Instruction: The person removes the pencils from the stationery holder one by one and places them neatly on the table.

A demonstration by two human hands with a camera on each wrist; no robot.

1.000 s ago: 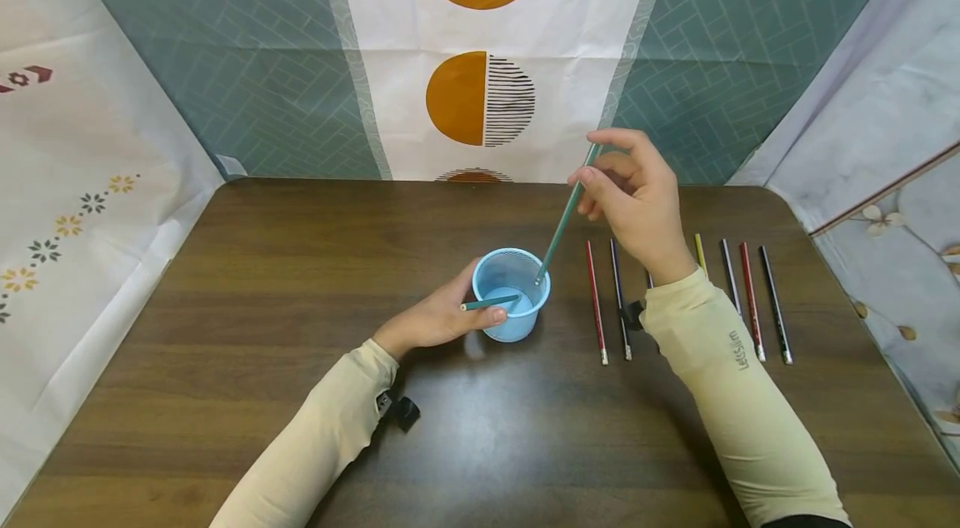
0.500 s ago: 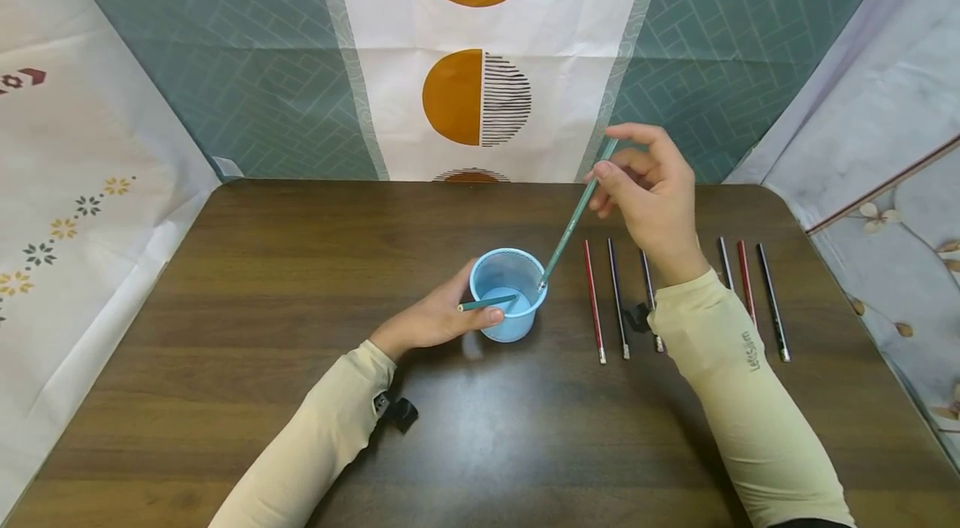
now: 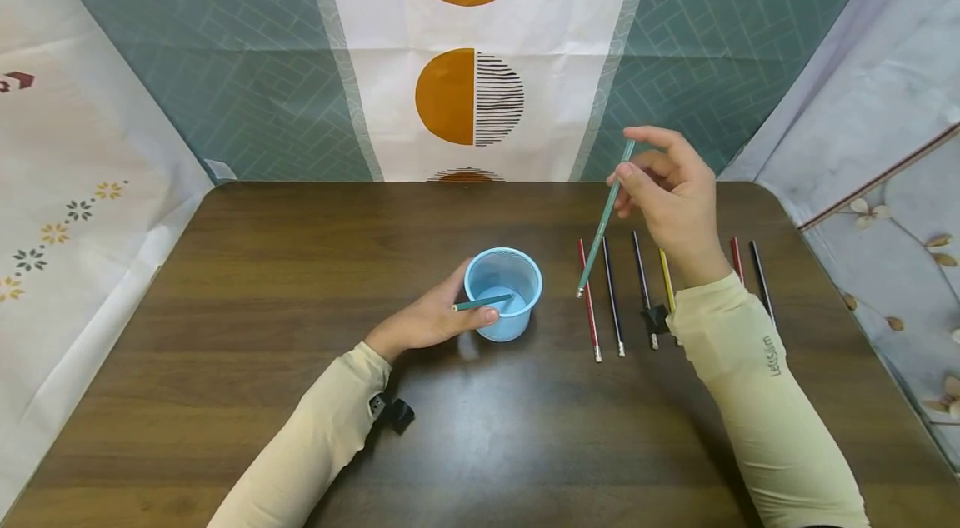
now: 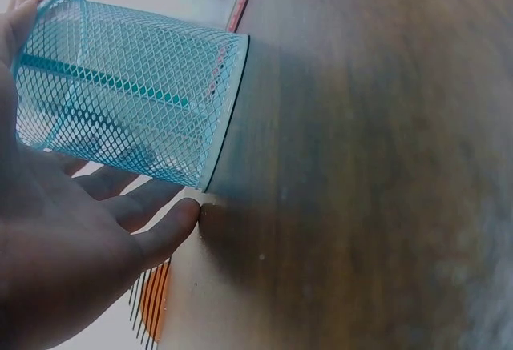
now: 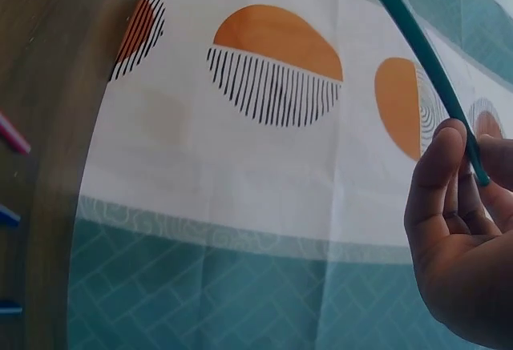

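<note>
My left hand (image 3: 420,320) holds a light blue mesh pencil cup (image 3: 508,330) by its left side, with the thumb at the near rim. Inside leans a green pencil (image 3: 476,304), its upper end sticking out over the rim; it shows through the mesh in the left wrist view. Up and to the right of the cup, my right hand (image 3: 678,203) pinches a second green pencil (image 3: 606,224) near its upper end. That pencil slants down to the left, its lower end apart from the cup. The right wrist view shows thumb and fingers on this pencil (image 5: 421,42).
Right of the cup, several pencils lie in a row on the brown table (image 3: 300,261): a red pencil (image 3: 589,303), dark ones, a yellow pencil (image 3: 667,278) and a black pencil (image 3: 762,278). My right forearm covers part of the row. A patterned cloth (image 3: 345,53) hangs behind the table.
My right hand has moved right with the green pencil, whose lower end has left the cup's rim and now hangs in front of the red pencil. My left hand stays on the cup.
</note>
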